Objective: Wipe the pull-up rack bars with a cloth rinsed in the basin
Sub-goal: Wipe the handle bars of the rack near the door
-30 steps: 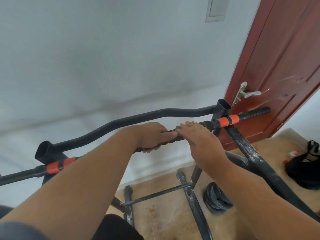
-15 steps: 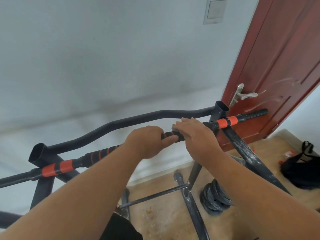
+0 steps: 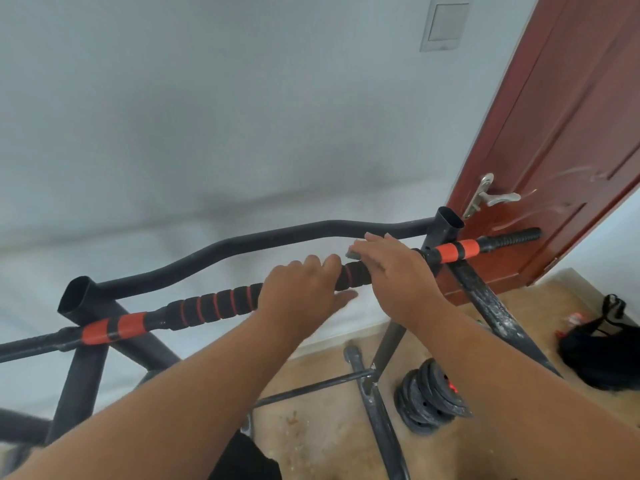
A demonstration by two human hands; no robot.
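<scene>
Both hands on the padded pull-up bar, cloth under the right one.

I see the left hand [image 3: 304, 289] curled over the foam-gripped pull-up bar [image 3: 214, 304], thumb underneath, while the right hand [image 3: 391, 271] lies with fingers fairly straight, pressing a grey cloth [image 3: 354, 251] onto the same bar just left of an orange band [image 3: 455, 250] — only a corner of the cloth shows past the fingertips. Behind the hands runs the curved black rear bar [image 3: 242, 245], joined to an open-topped upright tube [image 3: 446, 225]; a scuffed slanted leg [image 3: 491, 310] drops away right of my right forearm. Beyond stand a red-brown door [image 3: 571, 133] with a metal lever handle [image 3: 495, 197] and a pale wall [image 3: 207, 98] carrying a switch plate [image 3: 445, 26]. On the tan, speckled floor [image 3: 329, 427] lie stacked weight plates [image 3: 429, 396] and a black bag [image 3: 599, 351] — well apart from the rack.
</scene>
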